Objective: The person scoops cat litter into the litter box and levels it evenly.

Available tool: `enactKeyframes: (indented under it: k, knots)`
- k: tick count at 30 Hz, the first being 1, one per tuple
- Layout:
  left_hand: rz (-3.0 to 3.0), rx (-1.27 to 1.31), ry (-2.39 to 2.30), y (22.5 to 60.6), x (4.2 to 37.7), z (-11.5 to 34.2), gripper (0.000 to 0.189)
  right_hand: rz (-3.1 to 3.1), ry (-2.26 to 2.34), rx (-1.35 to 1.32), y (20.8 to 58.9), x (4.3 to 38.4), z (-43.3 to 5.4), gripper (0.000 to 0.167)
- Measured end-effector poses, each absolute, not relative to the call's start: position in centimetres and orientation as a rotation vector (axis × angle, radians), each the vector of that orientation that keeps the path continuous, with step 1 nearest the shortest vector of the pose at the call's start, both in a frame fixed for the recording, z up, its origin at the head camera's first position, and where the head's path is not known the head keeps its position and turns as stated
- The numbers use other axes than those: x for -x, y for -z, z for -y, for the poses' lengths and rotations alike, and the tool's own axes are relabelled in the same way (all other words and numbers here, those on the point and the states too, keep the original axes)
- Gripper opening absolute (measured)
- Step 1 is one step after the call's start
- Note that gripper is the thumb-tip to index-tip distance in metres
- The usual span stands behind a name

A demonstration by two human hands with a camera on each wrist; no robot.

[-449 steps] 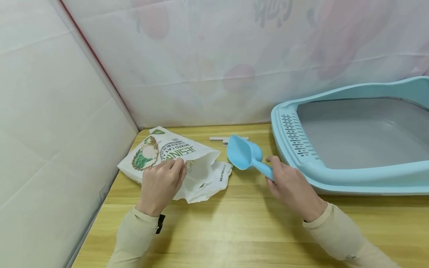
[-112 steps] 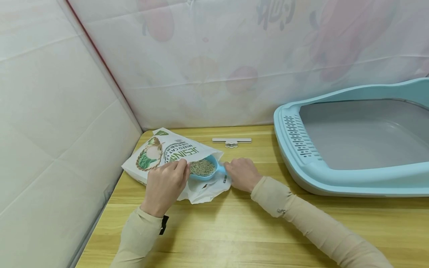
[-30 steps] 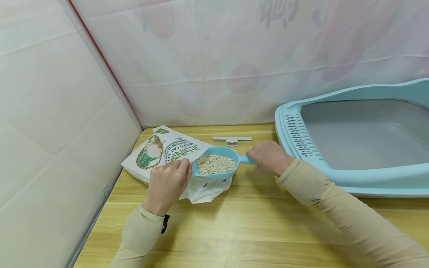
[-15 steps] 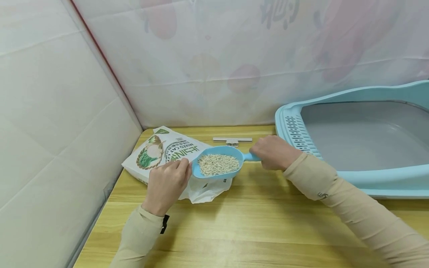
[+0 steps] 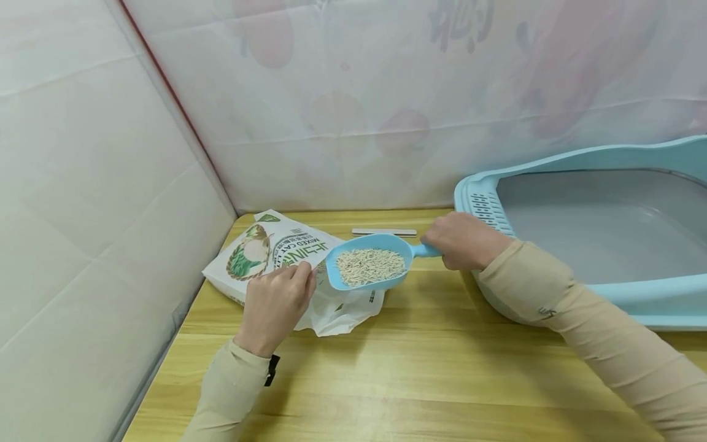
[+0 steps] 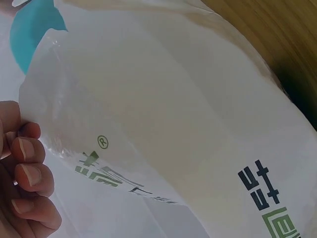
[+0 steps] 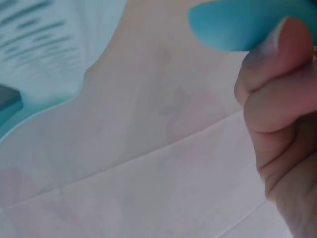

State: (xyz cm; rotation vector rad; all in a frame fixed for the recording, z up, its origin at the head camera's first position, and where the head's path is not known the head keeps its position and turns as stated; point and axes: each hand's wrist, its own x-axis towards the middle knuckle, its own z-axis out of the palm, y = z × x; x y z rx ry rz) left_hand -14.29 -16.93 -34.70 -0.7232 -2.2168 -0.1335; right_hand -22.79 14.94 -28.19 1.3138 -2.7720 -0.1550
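My left hand (image 5: 276, 307) pinches the upper edge of the mouth of a white cat litter bag (image 5: 293, 236), which lies on its side at the table's left. In the left wrist view the bag (image 6: 163, 99) hangs lifted from my curled fingers (image 6: 34, 173). My right hand (image 5: 464, 241) grips the handle of a light blue scoop (image 5: 333, 274), level above the bag's mouth. Pale litter pellets (image 5: 371, 266) fill much of the scoop. The right wrist view shows my thumb lying along the blue handle (image 7: 233, 25).
A light blue litter box (image 5: 646, 291) with a grey bottom and a slotted end stands at the right. Behind the scoop lies a white sealing clip (image 5: 383, 232), partly hidden. A printed cloth wall (image 5: 331, 159) borders the wooden table (image 5: 353, 380) at the back.
My right hand has drawn the scoop, now loaded with pellets, out of the bag, moving it right and up. My left hand keeps its hold on the bag's edge.
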Motion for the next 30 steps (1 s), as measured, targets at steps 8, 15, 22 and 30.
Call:
enactKeyframes:
  k: [8, 15, 22, 30]
  knots:
    - [2.219, 0.734, 0.141, 34.6, 14.3, 17.0, 0.021, 2.791, 0.175, -1.277, 27.7, 23.7, -16.3, 0.026]
    - [2.216, 0.736, 0.141, 34.6, 14.2, 17.0, 0.021, 2.779, 0.216, -1.243, 27.4, 24.5, -17.1, 0.025]
    - [2.207, 0.745, 0.139, 34.6, 14.3, 17.0, 0.025, 2.82, 0.236, -1.221, 27.1, 25.1, -17.9, 0.024]
    - [2.204, 0.746, 0.133, 34.7, 14.2, 17.1, 0.028, 2.812, 0.264, -1.22, 27.1, 25.5, -18.6, 0.024]
